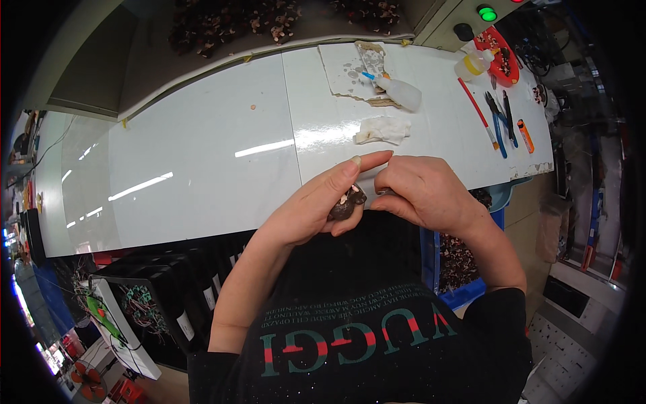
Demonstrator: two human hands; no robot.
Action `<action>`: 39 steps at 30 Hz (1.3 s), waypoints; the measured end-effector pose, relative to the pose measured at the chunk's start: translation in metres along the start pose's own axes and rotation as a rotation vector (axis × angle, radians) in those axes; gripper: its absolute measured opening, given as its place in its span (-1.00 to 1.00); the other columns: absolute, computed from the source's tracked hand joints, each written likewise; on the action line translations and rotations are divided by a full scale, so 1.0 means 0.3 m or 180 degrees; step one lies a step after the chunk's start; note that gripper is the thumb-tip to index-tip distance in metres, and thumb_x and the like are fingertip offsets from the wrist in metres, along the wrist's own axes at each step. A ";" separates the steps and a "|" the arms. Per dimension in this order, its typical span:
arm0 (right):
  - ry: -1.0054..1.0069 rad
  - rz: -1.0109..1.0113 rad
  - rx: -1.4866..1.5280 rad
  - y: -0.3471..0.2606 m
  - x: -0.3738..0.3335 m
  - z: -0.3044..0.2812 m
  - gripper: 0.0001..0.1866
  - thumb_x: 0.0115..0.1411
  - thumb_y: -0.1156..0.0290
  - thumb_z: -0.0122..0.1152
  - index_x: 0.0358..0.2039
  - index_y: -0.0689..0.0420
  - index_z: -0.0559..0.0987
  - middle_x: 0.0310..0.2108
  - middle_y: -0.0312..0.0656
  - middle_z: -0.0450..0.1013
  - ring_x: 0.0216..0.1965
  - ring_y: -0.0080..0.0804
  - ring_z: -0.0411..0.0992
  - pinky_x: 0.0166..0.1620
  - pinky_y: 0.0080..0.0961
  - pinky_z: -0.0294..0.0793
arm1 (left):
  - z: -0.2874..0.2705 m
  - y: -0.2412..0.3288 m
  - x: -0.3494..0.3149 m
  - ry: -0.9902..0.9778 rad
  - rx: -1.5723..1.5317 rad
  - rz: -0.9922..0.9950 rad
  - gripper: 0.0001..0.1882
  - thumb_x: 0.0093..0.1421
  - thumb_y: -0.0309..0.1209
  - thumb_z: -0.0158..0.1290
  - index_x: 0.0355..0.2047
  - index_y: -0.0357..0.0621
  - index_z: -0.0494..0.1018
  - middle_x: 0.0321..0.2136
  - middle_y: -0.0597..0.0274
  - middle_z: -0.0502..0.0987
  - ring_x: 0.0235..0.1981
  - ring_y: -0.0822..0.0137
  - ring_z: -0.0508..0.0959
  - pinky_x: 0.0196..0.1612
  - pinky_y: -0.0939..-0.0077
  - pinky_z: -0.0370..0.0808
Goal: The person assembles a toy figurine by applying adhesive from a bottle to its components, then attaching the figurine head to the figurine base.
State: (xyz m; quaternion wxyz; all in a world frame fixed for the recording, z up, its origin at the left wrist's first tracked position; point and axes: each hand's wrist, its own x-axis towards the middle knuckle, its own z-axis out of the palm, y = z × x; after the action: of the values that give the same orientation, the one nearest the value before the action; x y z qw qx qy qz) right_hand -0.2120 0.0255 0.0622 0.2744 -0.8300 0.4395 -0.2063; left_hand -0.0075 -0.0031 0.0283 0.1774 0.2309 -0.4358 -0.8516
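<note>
My left hand (311, 203) is closed around a small dark brown figure (344, 210) with pale pink bits on it, held just over the table's front edge. Its thumb and forefinger stretch toward my right hand (427, 187). That hand is closed in a pinch just to the right of the figure, with a small gap between them. Something small and greyish shows at its fingertips, too little to name. A crumpled white cloth (382, 131) lies on the table beyond both hands.
Behind the cloth, a squeeze bottle (402, 94) with a blue tip lies on stained cardboard. A red brush (478, 111), blue-handled pliers (496, 124) and an orange tube (525, 137) lie at the right. A blue crate (464, 296) of small dark pieces stands below; black trays (158, 289) stand lower left.
</note>
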 end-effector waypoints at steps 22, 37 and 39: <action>-0.0654 -0.0168 -0.0101 -0.015 0.074 -0.015 -0.75 0.07 0.19 0.22 -0.41 0.08 0.44 -0.26 -0.33 0.49 -0.36 -0.25 0.48 -0.41 -0.44 0.47 | -0.038 -0.007 -0.018 -0.0065 -0.0289 -0.0304 -0.34 0.35 0.07 -0.41 0.28 -0.13 0.04 -0.74 0.41 0.28 -0.79 0.62 0.22 -0.75 0.75 0.04; 0.0192 0.1359 0.2069 -0.053 0.040 0.025 -0.87 0.23 0.41 0.04 -0.27 0.18 0.39 -0.46 -0.32 0.33 -0.43 -0.61 0.31 -0.33 -0.63 0.31 | 0.009 -0.036 -0.034 0.0596 -0.0009 0.0475 -0.33 0.34 0.07 -0.42 0.30 -0.10 -0.05 -0.69 0.31 0.32 -0.71 0.60 0.15 -0.59 0.76 0.11; 0.0234 0.1418 0.3167 -0.074 0.039 0.059 -0.85 0.26 0.42 0.01 -0.21 0.20 0.36 -0.36 -0.31 0.34 -0.39 -0.64 0.33 -0.28 -0.69 0.33 | 0.022 -0.055 -0.045 0.0730 0.0103 0.0682 -0.39 0.37 -0.03 -0.43 0.30 -0.11 -0.09 -0.56 0.31 0.34 -0.57 0.57 0.21 -0.46 0.71 0.19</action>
State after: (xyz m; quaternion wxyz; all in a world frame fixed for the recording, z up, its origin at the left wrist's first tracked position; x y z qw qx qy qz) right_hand -0.1817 0.0308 0.0640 0.6556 -0.4791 0.4633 -0.3552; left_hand -0.0017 0.0173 0.0212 0.3121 0.2817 -0.4485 -0.7887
